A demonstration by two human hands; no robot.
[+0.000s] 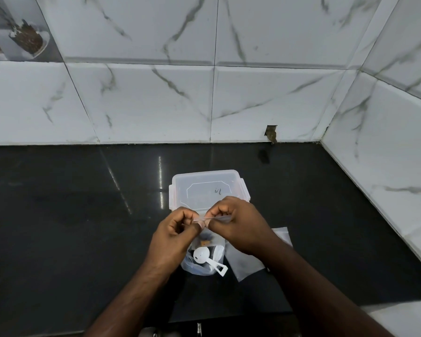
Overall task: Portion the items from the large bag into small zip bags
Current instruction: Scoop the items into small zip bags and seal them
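Pinching from the left, our left hand (pixel 178 227) holds one end of the small zip bag (pixel 212 218), whose seal strip runs left to right between both hands, while our right hand (pixel 236 222) pinches the other end, equally near. We count one large bag (pixel 199 262) lying near, under the hands, one white scoop (pixel 206 257) in it, one lidded container (pixel 208 188) beyond, and spare flat bags (pixel 250 261) at right (number unclear).
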